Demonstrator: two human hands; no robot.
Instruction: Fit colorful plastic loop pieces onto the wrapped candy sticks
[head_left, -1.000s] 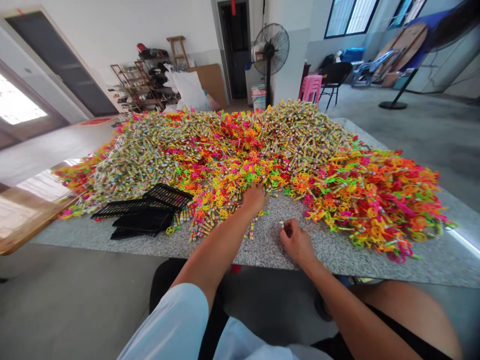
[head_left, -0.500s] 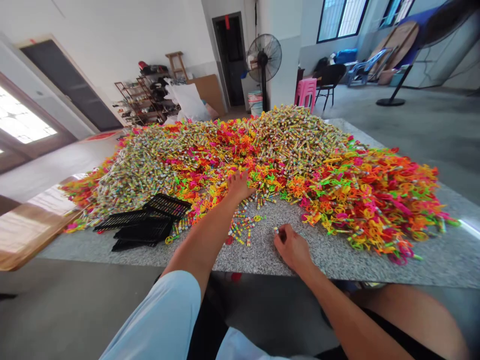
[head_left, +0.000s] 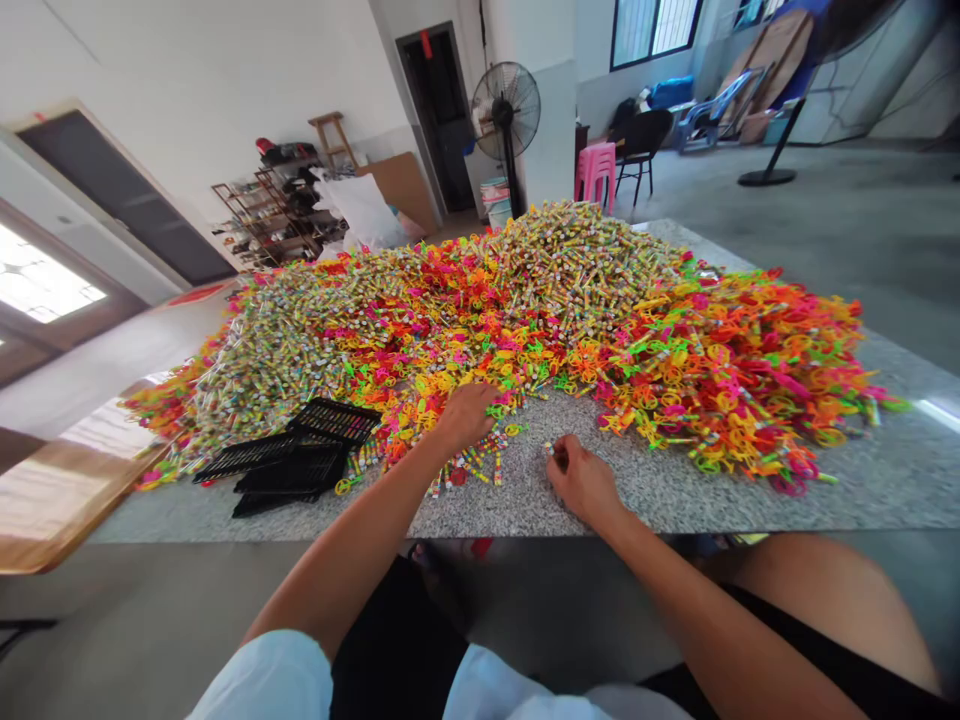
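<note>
My left hand (head_left: 468,412) is at the near edge of the pile of bright plastic pieces (head_left: 420,385), palm down with its fingers curled together. What those fingers hold, if anything, is hidden. Just below it, several small printed tubes (head_left: 480,462) lie loose on the speckled stone tabletop (head_left: 517,505). To the right, my right hand (head_left: 586,482) rests low over the stone, thumb and fingers pinched. The pale end of a small tube (head_left: 549,449) sticks out from that pinch.
Black slotted trays (head_left: 292,468) lie stacked askew left of my arms. A mound of patterned tubes (head_left: 592,255) rises at the back, and ring-ended coloured pieces (head_left: 742,375) are heaped at right. Beyond the table stand a fan (head_left: 507,110) and pink stools (head_left: 596,170).
My left hand has drawn back from the pile toward me, its spread fingers now curled. My right hand keeps its pinch in nearly the same place. The camera view has shifted slightly.
</note>
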